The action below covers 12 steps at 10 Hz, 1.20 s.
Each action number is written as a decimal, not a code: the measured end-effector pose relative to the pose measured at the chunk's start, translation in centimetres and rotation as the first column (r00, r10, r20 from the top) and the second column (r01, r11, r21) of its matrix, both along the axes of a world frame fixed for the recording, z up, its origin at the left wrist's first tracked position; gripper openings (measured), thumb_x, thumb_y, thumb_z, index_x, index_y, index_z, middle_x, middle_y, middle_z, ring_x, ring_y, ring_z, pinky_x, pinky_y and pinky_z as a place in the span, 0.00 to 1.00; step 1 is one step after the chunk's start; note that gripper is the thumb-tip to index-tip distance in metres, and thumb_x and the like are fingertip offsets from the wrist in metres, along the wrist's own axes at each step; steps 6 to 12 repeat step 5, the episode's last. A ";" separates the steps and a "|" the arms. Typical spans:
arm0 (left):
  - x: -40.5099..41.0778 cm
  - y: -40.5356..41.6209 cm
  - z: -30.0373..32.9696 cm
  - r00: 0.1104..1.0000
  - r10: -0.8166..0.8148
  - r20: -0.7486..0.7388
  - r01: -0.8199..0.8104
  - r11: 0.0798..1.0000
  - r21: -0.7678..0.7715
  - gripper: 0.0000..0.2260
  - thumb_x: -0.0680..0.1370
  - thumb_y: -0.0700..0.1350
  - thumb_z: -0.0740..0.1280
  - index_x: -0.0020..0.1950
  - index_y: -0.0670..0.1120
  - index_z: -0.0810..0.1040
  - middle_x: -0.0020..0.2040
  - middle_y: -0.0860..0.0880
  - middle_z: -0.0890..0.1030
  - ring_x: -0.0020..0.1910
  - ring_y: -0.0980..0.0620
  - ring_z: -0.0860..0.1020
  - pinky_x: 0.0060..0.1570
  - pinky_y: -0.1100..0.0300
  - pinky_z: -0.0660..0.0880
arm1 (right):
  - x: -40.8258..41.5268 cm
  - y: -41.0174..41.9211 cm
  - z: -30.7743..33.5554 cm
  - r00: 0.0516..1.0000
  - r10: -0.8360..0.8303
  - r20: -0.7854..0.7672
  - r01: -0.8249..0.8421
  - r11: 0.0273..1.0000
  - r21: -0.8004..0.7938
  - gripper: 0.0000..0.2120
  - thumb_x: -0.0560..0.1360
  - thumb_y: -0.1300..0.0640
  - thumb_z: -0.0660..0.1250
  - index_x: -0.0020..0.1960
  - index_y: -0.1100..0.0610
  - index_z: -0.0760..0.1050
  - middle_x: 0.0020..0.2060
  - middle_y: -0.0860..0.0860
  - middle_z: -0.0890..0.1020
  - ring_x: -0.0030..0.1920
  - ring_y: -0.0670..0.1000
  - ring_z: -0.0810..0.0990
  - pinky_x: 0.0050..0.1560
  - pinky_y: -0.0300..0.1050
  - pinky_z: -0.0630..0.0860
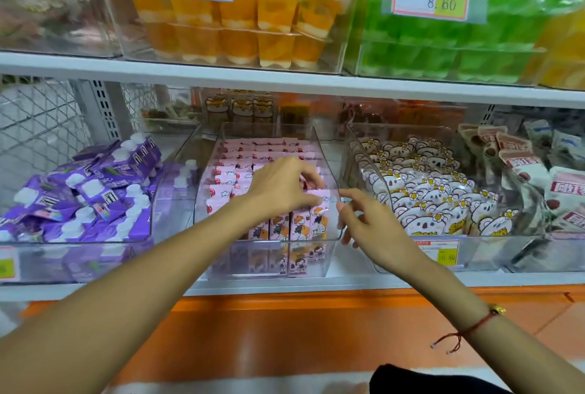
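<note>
— Pink packets (253,165): where are they sitting from your hands?

— Working outward from me, they are standing upright in the clear bin (329,153) on the lower shelf (285,286). Their long axis is pointing up, and the rows are running away from me toward the back. My right hand (370,226) is the nearer one. It is hovering at the bin's right front corner, outside the wall, with its fingers (348,195) spread and loose, holding nothing. I cannot tell whether it is touching the plastic.

— And the left?

— My left hand (278,187) is reaching a little farther, over the front wall and into the bin. Its fingers (311,178) are curling down onto the front packet (318,203) at the right end of the first row, and they seem to be pinching its top edge.

— So which way is the pull going?

— I am judging straight up, along the packet's length. Neighbours are pressing in on its left, and the bin wall is standing just beside its right. The left hand is doing the work, with the right hand only hovering near the corner.
</note>
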<state>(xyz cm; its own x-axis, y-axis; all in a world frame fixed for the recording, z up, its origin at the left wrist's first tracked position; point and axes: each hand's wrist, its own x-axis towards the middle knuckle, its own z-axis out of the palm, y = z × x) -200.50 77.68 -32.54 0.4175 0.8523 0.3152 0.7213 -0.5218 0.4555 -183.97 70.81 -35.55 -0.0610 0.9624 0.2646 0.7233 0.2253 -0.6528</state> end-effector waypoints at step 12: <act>-0.6 -1.2 0.8 0.997 -0.049 -0.060 0.047 0.998 -0.029 0.09 0.77 0.55 0.66 0.55 0.55 0.81 0.55 0.53 0.81 0.54 0.53 0.78 0.47 0.57 0.75 | 0.2 -0.8 1.8 0.999 -0.004 0.054 0.007 0.999 -0.052 0.19 0.82 0.51 0.56 0.70 0.55 0.67 0.41 0.51 0.81 0.38 0.50 0.82 0.43 0.48 0.77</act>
